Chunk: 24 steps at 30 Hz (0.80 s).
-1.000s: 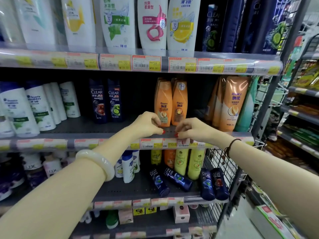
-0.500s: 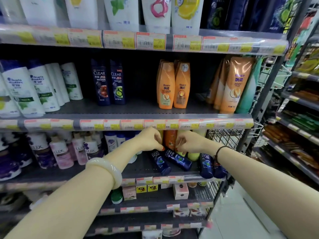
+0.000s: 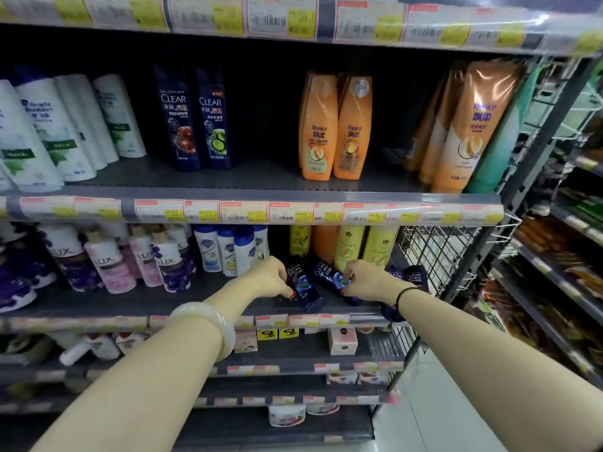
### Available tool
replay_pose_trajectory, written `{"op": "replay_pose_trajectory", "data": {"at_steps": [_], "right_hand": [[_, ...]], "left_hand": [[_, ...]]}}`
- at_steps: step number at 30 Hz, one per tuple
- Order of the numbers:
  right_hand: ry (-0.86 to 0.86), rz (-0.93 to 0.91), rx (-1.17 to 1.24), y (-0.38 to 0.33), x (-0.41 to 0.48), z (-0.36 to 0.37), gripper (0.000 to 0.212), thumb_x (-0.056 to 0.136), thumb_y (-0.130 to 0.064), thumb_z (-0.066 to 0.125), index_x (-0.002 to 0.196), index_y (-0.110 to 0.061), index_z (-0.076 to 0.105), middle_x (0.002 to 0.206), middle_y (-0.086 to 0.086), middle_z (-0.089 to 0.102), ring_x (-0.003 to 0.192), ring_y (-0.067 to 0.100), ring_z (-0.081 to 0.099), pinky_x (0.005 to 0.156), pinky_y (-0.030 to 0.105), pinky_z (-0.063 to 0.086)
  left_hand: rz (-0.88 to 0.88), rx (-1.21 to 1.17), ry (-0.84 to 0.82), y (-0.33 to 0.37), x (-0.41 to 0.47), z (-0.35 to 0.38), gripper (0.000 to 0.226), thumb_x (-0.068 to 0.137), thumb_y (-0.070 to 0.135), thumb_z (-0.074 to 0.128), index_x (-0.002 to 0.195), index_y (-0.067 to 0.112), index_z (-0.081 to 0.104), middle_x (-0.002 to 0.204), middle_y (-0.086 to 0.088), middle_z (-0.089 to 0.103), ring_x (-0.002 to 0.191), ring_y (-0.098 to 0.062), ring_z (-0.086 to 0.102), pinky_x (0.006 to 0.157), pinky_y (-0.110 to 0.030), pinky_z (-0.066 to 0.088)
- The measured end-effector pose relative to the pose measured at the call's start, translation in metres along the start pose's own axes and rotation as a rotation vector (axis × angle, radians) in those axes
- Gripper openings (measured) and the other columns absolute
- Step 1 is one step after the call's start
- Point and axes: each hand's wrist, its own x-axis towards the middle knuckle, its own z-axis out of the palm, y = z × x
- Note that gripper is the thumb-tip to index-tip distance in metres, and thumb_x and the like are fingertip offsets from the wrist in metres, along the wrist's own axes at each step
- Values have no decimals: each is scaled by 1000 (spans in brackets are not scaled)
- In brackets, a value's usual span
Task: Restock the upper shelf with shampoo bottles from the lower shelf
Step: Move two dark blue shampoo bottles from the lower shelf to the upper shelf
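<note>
Fingers [image 3: 287, 290] of the left hand [image 3: 269, 277] curled, red-nailed tips against the left side of the left bottle [image 3: 305, 288]; whether gripping it or only touching, impossible to tell. Fingers [image 3: 348, 275] of the right hand [image 3: 368, 280] clamped on the right bottle [image 3: 328, 274], one finger over it and the thumb beneath, close to its nearer end. Both bottles dark blue, marked CLEAR, lying flat and slanted side by side near the front edge of the lower shelf [image 3: 146, 300], toward its right end. Around the left wrist, a white bangle [image 3: 208, 321]; around the right wrist, a dark cord [image 3: 403, 293]. Just behind that wrist, two more blue bottles [image 3: 416, 275], partly hidden. Farther back on the same shelf, yellow bottles [image 3: 349, 246] upright against the rear, small white bottles [image 3: 228, 252] to their left, and LUX bottles [image 3: 107, 262] toward the left end. Above, along the front edge of the upper shelf [image 3: 261, 179], a price strip [image 3: 293, 213]. On that shelf, a standing pair [image 3: 177, 125] of CLEAR bottles left of centre, an orange pair [image 3: 318, 125] right of centre with bare shelf between the two pairs, tall white bottles [image 3: 49, 132] at the left end, and larger orange bottles [image 3: 470, 125] at the right end. Beyond the right end of both shelves, a wire basket [image 3: 434, 252].
</note>
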Motion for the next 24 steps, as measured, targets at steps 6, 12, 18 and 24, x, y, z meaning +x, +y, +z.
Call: {"op": "replay_pose_trajectory", "data": {"at_steps": [6, 12, 18, 24], "right_hand": [[-28, -19, -75, 4, 21, 3, 35, 84, -17, 62, 114, 1, 57, 108, 16, 61, 89, 26, 52, 69, 25, 36], [-41, -27, -128, 13, 51, 11, 37, 86, -18, 58, 118, 0, 54, 112, 17, 59, 97, 31, 56, 69, 28, 39], [-27, -23, -147, 26, 78, 22, 43, 87, -22, 56, 126, -4, 49, 126, 16, 57, 111, 32, 57, 82, 32, 46], [-66, -13, -90, 35, 98, 34, 44, 88, -18, 55, 127, -2, 46, 126, 18, 55, 110, 32, 56, 76, 30, 43]], "left_hand": [[-53, -14, -13, -6, 20, 14, 37, 77, 22, 75, 108, 5, 65, 112, -10, 65, 90, -19, 55, 86, -34, 49], [-85, -59, -20, -4, 46, 28, 34, 79, 26, 73, 106, 7, 65, 93, -6, 59, 82, -21, 56, 65, -28, 46], [-162, -131, -23, -6, 71, 43, 27, 81, 29, 71, 95, 11, 58, 94, -9, 58, 83, -23, 56, 66, -33, 54], [-256, -281, -27, -16, 89, 57, 28, 81, 26, 72, 97, 10, 54, 98, -11, 60, 88, -23, 62, 84, -40, 58]]}}
